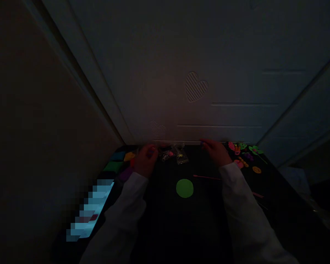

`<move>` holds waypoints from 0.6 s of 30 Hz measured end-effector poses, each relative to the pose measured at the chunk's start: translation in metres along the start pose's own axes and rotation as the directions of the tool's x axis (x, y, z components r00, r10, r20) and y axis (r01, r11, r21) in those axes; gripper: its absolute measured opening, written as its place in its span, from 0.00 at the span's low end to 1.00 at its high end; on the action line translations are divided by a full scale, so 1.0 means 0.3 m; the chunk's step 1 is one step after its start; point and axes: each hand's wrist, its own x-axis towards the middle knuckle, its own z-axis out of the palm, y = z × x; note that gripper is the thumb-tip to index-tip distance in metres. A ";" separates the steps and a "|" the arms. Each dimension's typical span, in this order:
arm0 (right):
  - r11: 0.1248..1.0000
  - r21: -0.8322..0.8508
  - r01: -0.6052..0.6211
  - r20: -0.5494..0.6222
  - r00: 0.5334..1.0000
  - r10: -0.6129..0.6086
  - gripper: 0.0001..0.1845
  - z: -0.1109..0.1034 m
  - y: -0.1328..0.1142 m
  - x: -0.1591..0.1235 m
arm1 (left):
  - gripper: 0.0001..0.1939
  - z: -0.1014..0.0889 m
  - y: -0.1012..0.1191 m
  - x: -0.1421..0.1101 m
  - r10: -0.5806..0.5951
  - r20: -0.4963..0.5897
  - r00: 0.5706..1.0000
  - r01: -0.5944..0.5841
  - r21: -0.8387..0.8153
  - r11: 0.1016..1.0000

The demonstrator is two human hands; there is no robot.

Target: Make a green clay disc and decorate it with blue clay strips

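My left hand (146, 160) is closed, its fingertips pressed round a small reddish-blue thing (153, 149) too dark to name. Beside it lie small clear plastic bags (182, 158), with bits of pink and yellow showing in them. My right hand (216, 151) is over the table's back edge, its fingers pinched at a tiny dark bluish bit that I cannot make out. Between my forearms a flat, round green disc (184, 188) rests on the dark table. A thin pink stick (206, 177) lies behind it, running toward my right sleeve.
Soft-looking pieces, one green (114, 167) and one purple (125, 173), lie at the left edge near a lit screen (99, 205). Small shaped figures, including a green flower (255, 149) and an orange round (256, 169), are at the right. A pale panel with hearts (195, 87) rises behind.
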 end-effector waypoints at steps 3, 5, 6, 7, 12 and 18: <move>0.998 0.063 0.024 -0.081 0.997 -0.019 0.18 -0.037 -0.073 -0.020 | 0.17 0.093 0.035 -0.097 -0.010 0.186 0.983 0.051 -0.221 0.974; 0.994 0.097 0.059 -0.123 0.991 -0.047 0.19 -0.034 -0.125 -0.052 | 0.21 0.151 0.056 -0.153 -0.018 0.280 0.960 0.123 -0.364 0.923; 0.991 0.094 0.090 -0.124 0.989 -0.078 0.18 -0.020 -0.147 -0.074 | 0.24 0.176 0.066 -0.174 -0.025 0.321 0.947 0.170 -0.430 0.887; 0.989 0.068 0.130 -0.100 0.987 -0.123 0.17 0.002 -0.167 -0.100 | 0.26 0.199 0.076 -0.191 -0.047 0.381 0.924 0.254 -0.516 0.818; 0.907 -0.190 0.377 0.020 0.925 -0.380 0.08 0.143 -0.190 -0.232 | 0.26 0.272 0.123 -0.197 -0.212 0.660 0.721 0.693 -0.686 0.221; 0.933 -0.067 0.353 -0.335 0.873 -0.354 0.18 0.145 -0.193 -0.187 | 0.17 0.323 0.201 -0.172 -0.170 0.528 0.832 0.554 -0.784 0.279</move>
